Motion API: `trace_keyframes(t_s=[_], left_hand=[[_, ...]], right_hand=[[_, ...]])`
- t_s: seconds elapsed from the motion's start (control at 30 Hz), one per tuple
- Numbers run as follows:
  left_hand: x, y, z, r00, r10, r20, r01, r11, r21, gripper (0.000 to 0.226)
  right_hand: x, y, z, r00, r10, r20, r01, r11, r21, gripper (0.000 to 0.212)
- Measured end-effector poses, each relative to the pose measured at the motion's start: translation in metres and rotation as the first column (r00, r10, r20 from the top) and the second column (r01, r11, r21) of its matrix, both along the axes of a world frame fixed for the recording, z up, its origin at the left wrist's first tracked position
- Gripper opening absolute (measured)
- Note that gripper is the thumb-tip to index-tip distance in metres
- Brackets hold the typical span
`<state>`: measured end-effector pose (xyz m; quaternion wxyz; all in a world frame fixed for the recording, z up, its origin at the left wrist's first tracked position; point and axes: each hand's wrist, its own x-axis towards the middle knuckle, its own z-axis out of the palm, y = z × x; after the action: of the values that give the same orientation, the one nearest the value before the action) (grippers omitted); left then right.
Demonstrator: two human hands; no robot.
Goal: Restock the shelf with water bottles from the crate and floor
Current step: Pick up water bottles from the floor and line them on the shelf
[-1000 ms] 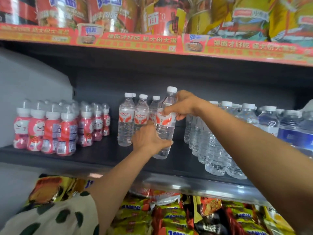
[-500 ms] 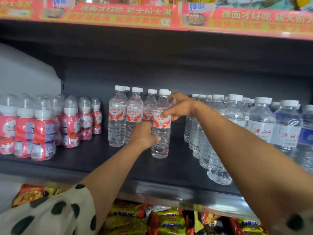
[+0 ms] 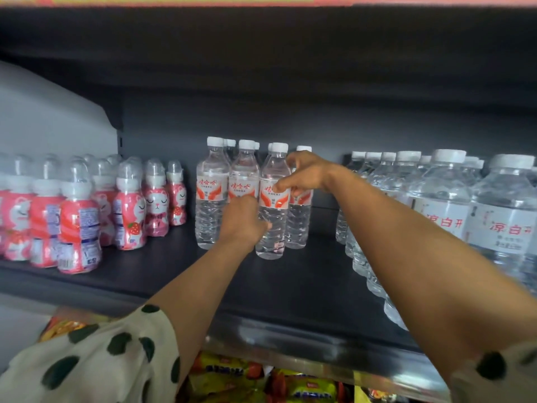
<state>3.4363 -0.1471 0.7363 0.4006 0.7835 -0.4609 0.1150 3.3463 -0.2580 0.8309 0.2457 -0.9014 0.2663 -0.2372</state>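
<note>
A clear water bottle (image 3: pixel 272 228) with a red-and-white label and white cap stands upright on the dark shelf (image 3: pixel 290 283). My left hand (image 3: pixel 241 221) grips its lower body from the left. My right hand (image 3: pixel 303 174) pinches it at the label from the right. Two matching bottles (image 3: pixel 210 193) stand just left of it, and another one (image 3: pixel 299 225) stands behind it to the right. The crate and the floor are out of view.
Pink cat-faced drink bottles (image 3: pixel 128 210) fill the shelf's left part. Larger clear water bottles (image 3: pixel 441 205) line the right side. A bare strip of shelf lies in front of the held bottle. Snack packets (image 3: pixel 290 385) sit on the level below.
The bottle was lifted and tilted a second ago; it has come down and now stands on the shelf beside the row. Both hands stay on it.
</note>
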Motion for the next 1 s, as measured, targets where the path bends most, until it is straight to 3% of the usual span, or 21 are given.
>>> trace_keyframes(t_s=[0.23,0.43,0.53,0.73,0.83,1.0], left_hand=[[-0.001,0.001,0.0,1.0,0.016,0.007,-0.016,1.0,-0.014,0.03],[-0.002,0.005,0.0,0.999,0.006,0.05,-0.007,1.0,0.017,0.026],[0.0,0.011,0.0,0.997,-0.017,0.081,0.01,0.997,0.078,0.016],[-0.008,0.043,0.01,0.987,-0.048,0.153,0.005,0.963,0.269,0.02],[-0.022,0.065,0.009,0.972,-0.098,0.214,0.023,0.945,0.328,0.018],[-0.054,0.101,-0.007,0.954,-0.203,0.221,0.086,0.891,0.446,0.017]], right_hand=[[0.007,-0.001,0.007,0.991,-0.075,-0.109,0.063,0.992,-0.112,0.042],[0.007,0.012,0.017,0.961,-0.169,-0.217,0.119,0.967,-0.226,0.052],[0.001,0.018,0.016,0.951,-0.211,-0.225,0.149,0.953,-0.264,0.051],[-0.034,0.057,-0.015,0.899,-0.257,-0.355,0.111,0.917,-0.383,0.029],[-0.059,0.086,-0.045,0.872,-0.252,-0.42,0.068,0.911,-0.406,0.051],[-0.103,0.124,-0.089,0.833,-0.322,-0.45,0.11,0.894,-0.435,0.064]])
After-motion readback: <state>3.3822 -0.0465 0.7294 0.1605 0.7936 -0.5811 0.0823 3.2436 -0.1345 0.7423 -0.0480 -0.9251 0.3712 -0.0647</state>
